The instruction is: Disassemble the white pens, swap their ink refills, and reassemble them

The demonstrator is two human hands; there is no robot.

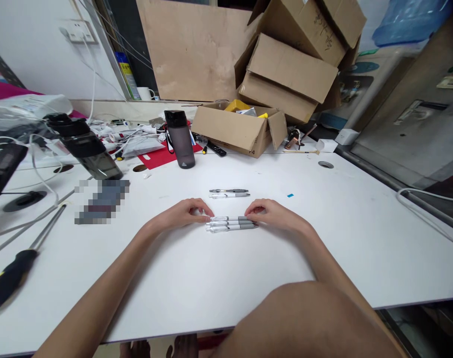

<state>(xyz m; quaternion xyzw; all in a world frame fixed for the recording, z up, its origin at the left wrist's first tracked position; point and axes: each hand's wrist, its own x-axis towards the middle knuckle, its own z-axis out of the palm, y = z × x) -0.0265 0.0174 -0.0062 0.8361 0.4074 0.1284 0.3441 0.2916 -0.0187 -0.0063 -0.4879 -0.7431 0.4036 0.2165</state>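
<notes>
Three white-and-grey pens lie side by side in the middle of the white table. My left hand (189,213) pinches the clear-and-white left end of the farthest pen (230,219) of these three. At its grey right end, the fingers of my right hand (271,213) close on the same pen. The middle pen (230,223) and the nearest pen (230,228) rest against it, just below my fingertips. Farther off lie two more pens, a dark-and-clear pen (228,191) and a white-and-grey pen (229,195), parallel to the others.
A dark water bottle (181,141) and an open cardboard box (226,129) stand at the back. Left are another bottle (88,149), a pixelated patch (105,201), a screwdriver (16,271) and cables. A blue scrap (290,195) lies to the right. Large cartons (289,74) are stacked behind.
</notes>
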